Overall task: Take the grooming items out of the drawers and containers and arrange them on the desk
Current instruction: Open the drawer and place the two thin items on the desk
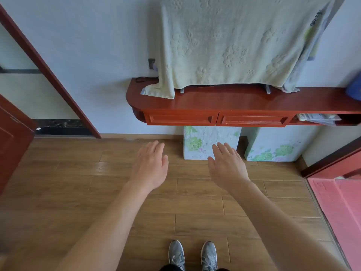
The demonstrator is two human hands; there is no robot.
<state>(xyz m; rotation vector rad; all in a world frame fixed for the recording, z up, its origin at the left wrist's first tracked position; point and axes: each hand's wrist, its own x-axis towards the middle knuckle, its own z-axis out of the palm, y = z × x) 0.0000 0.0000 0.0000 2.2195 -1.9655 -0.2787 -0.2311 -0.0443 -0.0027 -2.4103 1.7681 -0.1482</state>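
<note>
The person stood facing the desk point(234, 102), a red-brown top fixed to the wall, with both arms held out ahead over the wooden floor point(78, 173). The left hand point(150, 169) and right hand point(227, 167) hung palm down, near each other but apart, touching nothing. The fingers of each were straight and lay loosely side by side, only the thumbs standing off. That looked like a ready pose ahead of the first reach.

No grooming items showed anywhere. They were probably shut away in the left drawer point(180, 119) and right drawer point(252, 120), both closed under the desk's front edge. A pale green towel point(224, 42) hung over something on metal feet along the back edge, likely as a dust cover, and its corner trailed on the top near the rounded left end. Towards the right end an open compartment point(347, 119) held a remote point(301, 116) and papers point(322, 118). Two floral-wrapped boxes point(207, 141) stood on the floor against the wall below the drawers.

The bare strip along the front edge seemed the natural place for laying things out
</note>
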